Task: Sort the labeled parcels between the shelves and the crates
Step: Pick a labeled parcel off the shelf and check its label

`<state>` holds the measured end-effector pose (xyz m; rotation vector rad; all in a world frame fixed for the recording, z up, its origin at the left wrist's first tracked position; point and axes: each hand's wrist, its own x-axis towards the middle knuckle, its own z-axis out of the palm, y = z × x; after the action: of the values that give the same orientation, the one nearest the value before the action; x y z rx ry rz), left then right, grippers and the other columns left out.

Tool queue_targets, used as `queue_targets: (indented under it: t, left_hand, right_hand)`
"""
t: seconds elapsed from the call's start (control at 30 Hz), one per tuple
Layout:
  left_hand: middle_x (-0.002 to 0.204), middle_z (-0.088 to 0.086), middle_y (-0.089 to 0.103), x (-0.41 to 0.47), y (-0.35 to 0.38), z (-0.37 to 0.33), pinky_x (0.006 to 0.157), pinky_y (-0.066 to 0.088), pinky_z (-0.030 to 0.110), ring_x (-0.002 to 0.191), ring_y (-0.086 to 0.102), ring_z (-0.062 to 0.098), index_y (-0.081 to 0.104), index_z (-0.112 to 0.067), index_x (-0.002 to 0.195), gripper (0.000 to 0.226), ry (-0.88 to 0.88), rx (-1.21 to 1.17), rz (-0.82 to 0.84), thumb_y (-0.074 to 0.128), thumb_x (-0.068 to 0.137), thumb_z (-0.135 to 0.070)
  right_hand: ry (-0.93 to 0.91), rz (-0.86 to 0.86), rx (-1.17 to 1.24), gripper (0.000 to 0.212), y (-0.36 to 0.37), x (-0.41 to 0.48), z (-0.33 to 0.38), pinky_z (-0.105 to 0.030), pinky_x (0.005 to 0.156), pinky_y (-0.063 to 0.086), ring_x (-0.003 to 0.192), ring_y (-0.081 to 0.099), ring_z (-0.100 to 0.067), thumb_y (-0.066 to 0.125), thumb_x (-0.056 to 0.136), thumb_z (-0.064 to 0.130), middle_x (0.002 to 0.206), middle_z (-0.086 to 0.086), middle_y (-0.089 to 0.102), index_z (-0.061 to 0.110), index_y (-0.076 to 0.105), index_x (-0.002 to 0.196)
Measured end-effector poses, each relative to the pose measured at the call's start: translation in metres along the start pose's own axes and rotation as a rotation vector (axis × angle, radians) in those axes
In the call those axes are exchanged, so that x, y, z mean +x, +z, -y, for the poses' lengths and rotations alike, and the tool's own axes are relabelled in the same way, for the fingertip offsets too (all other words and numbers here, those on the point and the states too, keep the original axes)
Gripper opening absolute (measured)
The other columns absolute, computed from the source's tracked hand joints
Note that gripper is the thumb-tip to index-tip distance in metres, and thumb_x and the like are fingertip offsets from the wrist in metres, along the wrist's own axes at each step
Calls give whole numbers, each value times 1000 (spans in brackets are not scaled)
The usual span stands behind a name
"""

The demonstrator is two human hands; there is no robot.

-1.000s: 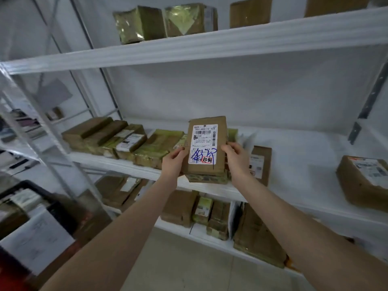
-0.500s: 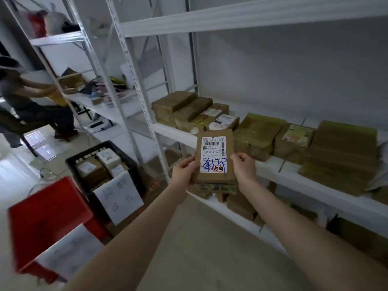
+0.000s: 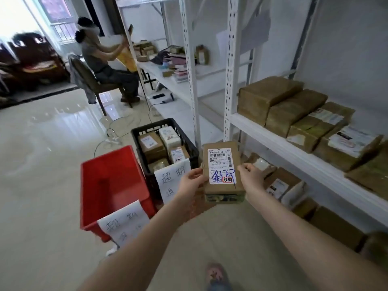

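Both hands grip one labeled parcel (image 3: 222,171): left hand (image 3: 192,181) pinching its left edge, right hand (image 3: 251,178) its right, beside black crate (image 3: 190,141).

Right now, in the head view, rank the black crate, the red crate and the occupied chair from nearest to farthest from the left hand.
1. Black crate, on the floor just beyond the left hand gripping the parcel.
2. Red crate, further left, beside it.
3. Chair, far back left, across the room.
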<state>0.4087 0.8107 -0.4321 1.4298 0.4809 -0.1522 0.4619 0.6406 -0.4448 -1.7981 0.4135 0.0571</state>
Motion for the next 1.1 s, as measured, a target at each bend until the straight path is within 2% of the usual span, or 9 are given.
queue_targets:
  t: [0.17,0.23,0.37,0.53,0.63,0.7,0.83,0.97,1.1]
  left_hand:
    - [98,0,69,97,-55,-31,59,54,27,84,68,15,58,-19,96,17,-27,34,-112,67,86,-9]
    - [98,2,68,133,-72,-42,60,54,27,84,67,15,55,-18,95,18,-38,62,-153,65,86,-5]
    - [108,6,67,195,-111,-54,83,56,41,99,66,22,55,-15,102,24,-54,73,-208,69,83,-10]
    - [120,4,61,261,-167,-60,81,56,35,109,61,23,48,-12,126,47,-79,29,-305,70,84,-15]
    - [124,5,60,303,-195,-57,91,53,40,110,61,23,41,-15,138,56,-123,38,-312,63,87,-7]
    - [125,7,60,332,-210,-50,92,53,41,109,62,25,39,-16,140,56,-170,68,-291,57,89,-2]
    - [127,8,60,387,-235,-31,96,50,46,112,60,27,41,-15,138,50,-268,118,-253,51,91,-2]
    - [123,10,62,428,-252,-7,95,47,44,113,59,31,48,-11,132,41,-385,219,-215,48,92,-7]
    - [120,9,62,451,-261,19,89,48,38,112,58,30,50,-10,129,40,-533,263,-204,51,89,-14]
  right_hand:
    - [-4,176,-13,24,98,72,24,-38,78,57,81,65,-14,56,92,24,87,12,65,21,63,115]
    - [9,236,-37,33,134,99,33,-34,73,58,78,67,-12,59,92,22,91,12,65,21,59,125]
    - [-9,327,-97,41,201,149,49,-16,51,47,69,62,1,67,87,15,90,12,67,19,59,127]
    - [-52,387,-264,46,294,192,60,-38,81,55,96,64,-17,73,80,22,113,4,67,21,59,124]
    - [-72,435,-367,42,343,213,59,-33,73,51,90,61,-15,74,77,38,102,12,63,29,61,117]
    - [-58,448,-462,40,373,230,53,-29,67,47,91,62,-15,70,81,38,112,10,65,32,59,119]
    - [-21,463,-628,51,420,261,30,-30,82,50,110,59,-20,69,83,24,129,3,61,30,54,132]
    - [55,466,-785,64,455,276,2,-34,91,49,117,54,-22,77,77,28,129,3,60,31,50,136]
    - [62,451,-933,61,478,278,-27,-37,83,49,113,52,-23,78,75,32,121,3,61,30,52,130]
